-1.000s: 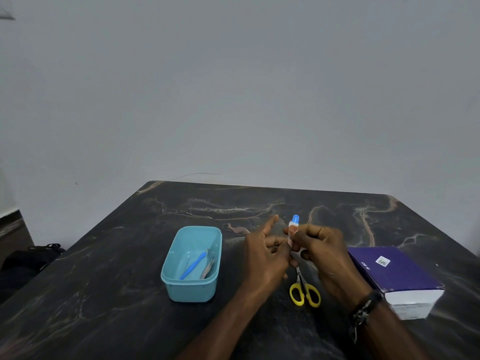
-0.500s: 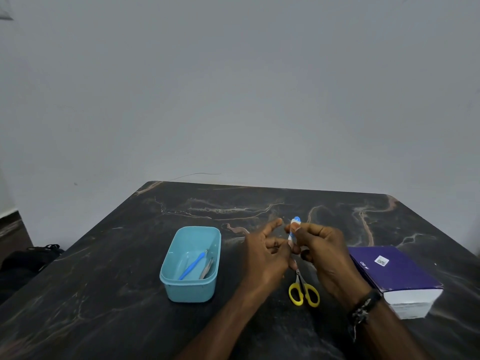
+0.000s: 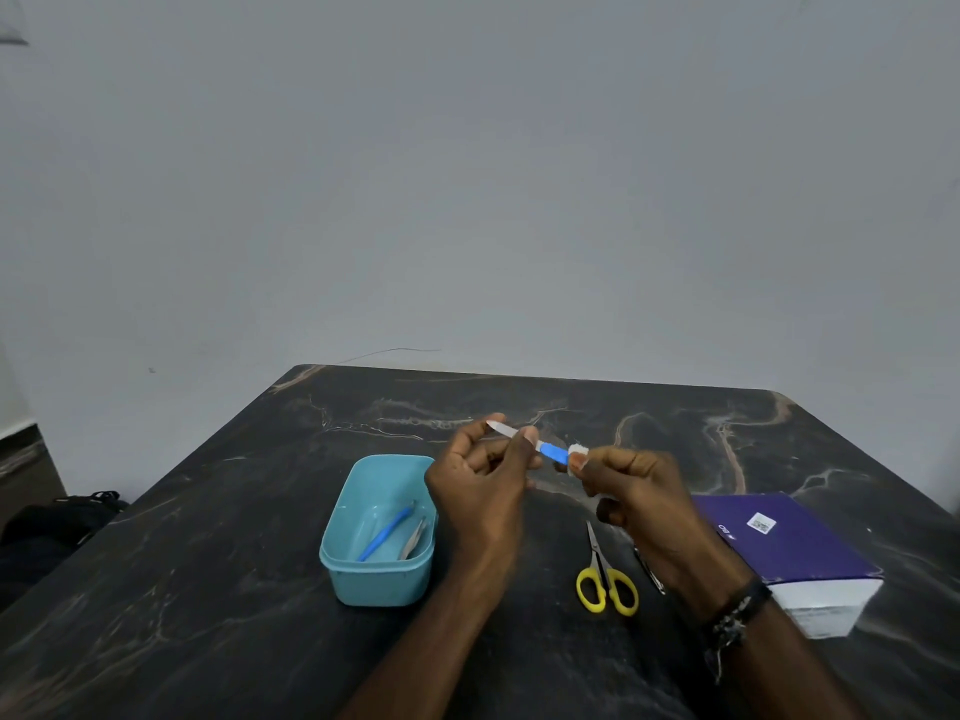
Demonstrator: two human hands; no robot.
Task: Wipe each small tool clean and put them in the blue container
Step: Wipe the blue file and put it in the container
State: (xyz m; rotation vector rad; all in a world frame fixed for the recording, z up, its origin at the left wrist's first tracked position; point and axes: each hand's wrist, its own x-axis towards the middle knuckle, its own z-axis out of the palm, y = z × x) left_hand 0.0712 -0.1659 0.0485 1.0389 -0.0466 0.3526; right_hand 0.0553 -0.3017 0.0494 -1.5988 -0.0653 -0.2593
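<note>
left hand (image 3: pixel 480 472) pinches nail file (image 3: pixel 530 443) by metal end; right hand (image 3: pixel 631 485) fingers clamped on white wipe (image 3: pixel 576 452) at blue handle. file above counter (image 3: pixel 208 589), 2 o'clock of blue container (image 3: pixel 363 579). risk: thin pinch slips, file drops beside yellow scissors (image 3: pixel 605 582).

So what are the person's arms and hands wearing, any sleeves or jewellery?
No sleeves show: both forearms are bare as far as the picture reaches. The left hand and its wrist carry nothing visible. The right hand has a dark bracelet at the wrist, beaded or braided, with small pale bits on it and a thin strand hanging down. No rings or gloves can be made out.
</note>
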